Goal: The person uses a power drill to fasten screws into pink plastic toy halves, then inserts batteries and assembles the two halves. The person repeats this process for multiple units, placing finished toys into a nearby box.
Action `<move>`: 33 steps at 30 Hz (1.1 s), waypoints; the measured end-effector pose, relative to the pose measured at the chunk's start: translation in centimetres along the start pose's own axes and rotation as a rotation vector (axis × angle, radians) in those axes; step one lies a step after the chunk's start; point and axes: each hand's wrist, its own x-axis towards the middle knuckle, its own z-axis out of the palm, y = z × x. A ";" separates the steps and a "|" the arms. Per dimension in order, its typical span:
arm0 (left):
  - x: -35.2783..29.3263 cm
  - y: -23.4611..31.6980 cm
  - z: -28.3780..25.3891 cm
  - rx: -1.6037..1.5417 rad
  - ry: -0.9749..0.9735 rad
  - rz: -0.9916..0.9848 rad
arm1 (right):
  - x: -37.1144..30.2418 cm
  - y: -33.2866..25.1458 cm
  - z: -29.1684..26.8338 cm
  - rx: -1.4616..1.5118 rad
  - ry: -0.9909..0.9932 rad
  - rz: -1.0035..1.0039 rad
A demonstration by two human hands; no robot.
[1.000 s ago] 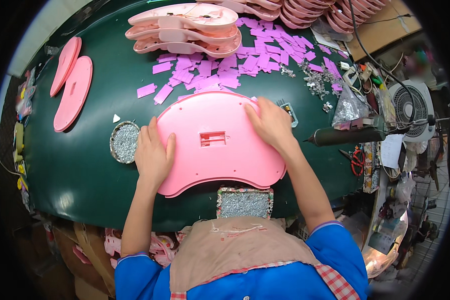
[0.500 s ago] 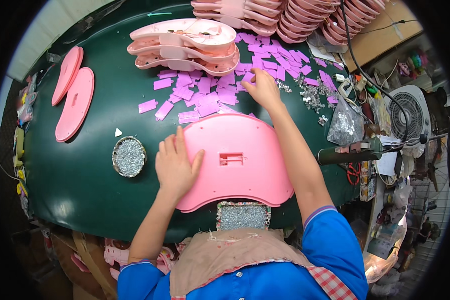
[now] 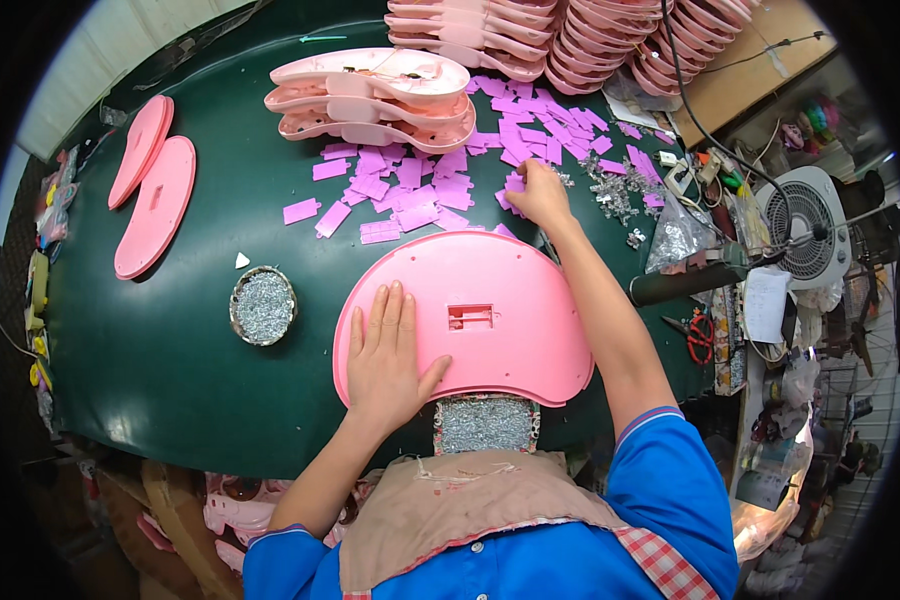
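Left hand (image 3: 385, 350): fingers extended, thumb spread, palm flat on the pink panel (image 3: 520, 350), which lies on the green table (image 3: 170, 370). Right hand (image 3: 544, 198): thumb and fingertips pinch a purple plate (image 3: 512, 186) beyond the panel's far edge.

A broad, glossy dark-green table (image 3: 170, 350) reflects pale light. Beyond its far left edge stands a whitish ribbed wall (image 3: 100, 70). Off its far right lies a light-brown wooden surface (image 3: 742, 82).
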 end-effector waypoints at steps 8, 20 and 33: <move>-0.6 -0.5 -0.2 -0.027 0.022 -0.016 | -9.8 -7.4 -8.5 0.511 -0.031 -0.595; -0.1 -0.4 -0.1 -0.047 -0.019 0.004 | -16.4 -9.6 -8.0 0.279 -0.309 -0.963; 0.1 -0.5 -0.7 -0.246 -0.077 0.222 | -24.9 -9.3 -7.4 0.081 -0.152 -0.531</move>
